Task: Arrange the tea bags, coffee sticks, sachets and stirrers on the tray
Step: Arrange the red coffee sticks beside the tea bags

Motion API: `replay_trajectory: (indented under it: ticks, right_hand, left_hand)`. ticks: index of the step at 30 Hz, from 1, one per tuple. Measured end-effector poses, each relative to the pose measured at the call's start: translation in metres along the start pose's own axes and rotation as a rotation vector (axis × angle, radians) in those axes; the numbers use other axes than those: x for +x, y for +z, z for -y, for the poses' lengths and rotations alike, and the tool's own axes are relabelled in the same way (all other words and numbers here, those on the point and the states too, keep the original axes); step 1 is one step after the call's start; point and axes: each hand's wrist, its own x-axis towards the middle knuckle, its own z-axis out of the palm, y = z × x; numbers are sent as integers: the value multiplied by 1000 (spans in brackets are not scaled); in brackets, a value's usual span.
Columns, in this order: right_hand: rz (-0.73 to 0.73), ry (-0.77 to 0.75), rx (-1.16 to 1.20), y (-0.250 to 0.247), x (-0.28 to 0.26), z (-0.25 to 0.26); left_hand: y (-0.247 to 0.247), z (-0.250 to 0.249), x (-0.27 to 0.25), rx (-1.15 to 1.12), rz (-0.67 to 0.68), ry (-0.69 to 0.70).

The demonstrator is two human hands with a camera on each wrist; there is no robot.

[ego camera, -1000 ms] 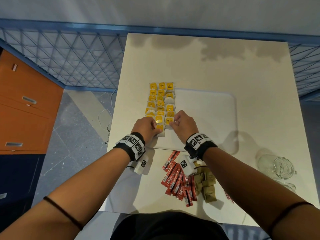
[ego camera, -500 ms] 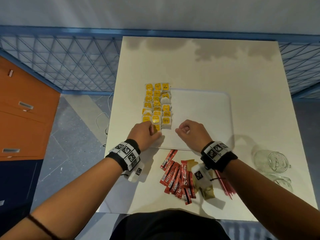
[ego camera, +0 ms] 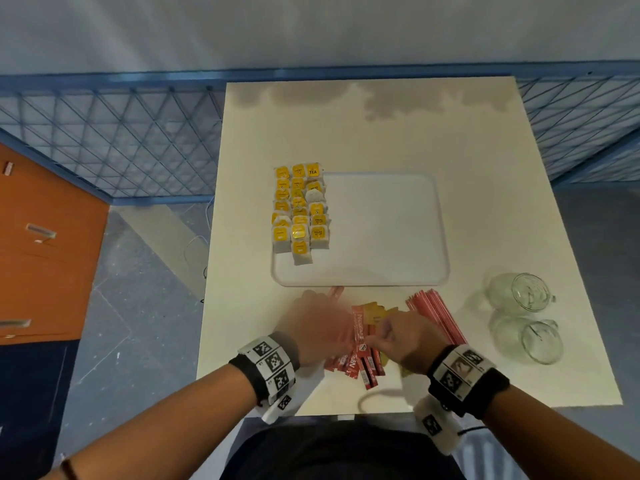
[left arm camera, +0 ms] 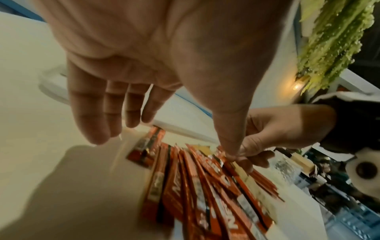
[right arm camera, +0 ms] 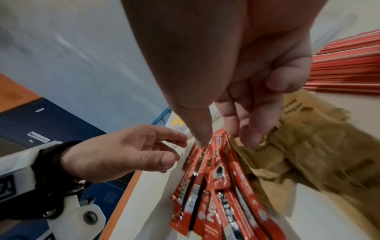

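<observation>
Yellow-tagged tea bags [ego camera: 299,209] lie in three rows along the left side of the white tray [ego camera: 381,230]. In front of the tray lie a heap of red coffee sticks [ego camera: 360,344], brown sugar sachets [ego camera: 375,311] and a bundle of red stirrers [ego camera: 436,313]. My left hand [ego camera: 318,327] hovers over the left of the coffee sticks [left arm camera: 185,186] with fingers spread and nothing in it. My right hand [ego camera: 398,336] has its thumb and curled fingers on either side of the upper ends of the coffee sticks [right arm camera: 220,146], pinching them. Sachets [right arm camera: 308,146] lie right beside its fingers.
Two glass mugs [ego camera: 523,296] [ego camera: 533,339] lie on their sides at the table's right. The table's near edge [ego camera: 346,414] is just behind the heap. A blue mesh fence [ego camera: 121,133] and an orange cabinet [ego camera: 41,244] stand to the left.
Both hands have left the tea bags on the tray and drawn back to the heap of coffee sticks in front of it. The right hand has closed on the sticks.
</observation>
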Motion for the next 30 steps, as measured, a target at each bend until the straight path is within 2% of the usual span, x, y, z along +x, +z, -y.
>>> replay_trajectory:
  ticks: [3, 5, 8, 12, 16, 25, 30]
  right_hand:
    - [-30, 51, -203, 3, -7, 9]
    - [-34, 34, -286, 5, -14, 13]
    - [-43, 6, -244, 26, -17, 16]
    - [-144, -34, -235, 52, -26, 1]
    - [-222, -82, -221, 53, -21, 11]
    - [-265, -162, -156, 55, -10, 7]
    - [-227, -138, -141, 52, -7, 11]
  left_hand:
    - [13, -13, 1, 74, -40, -38]
    - [18, -20, 3, 131, -66, -56]
    - [22, -20, 6, 115, -73, -97]
    - [32, -40, -1, 81, -117, -147]
    - [34, -38, 7, 28, -125, -161]
    - [50, -37, 3, -116, -155, -175]
    - [48, -38, 4, -192, -172, -208]
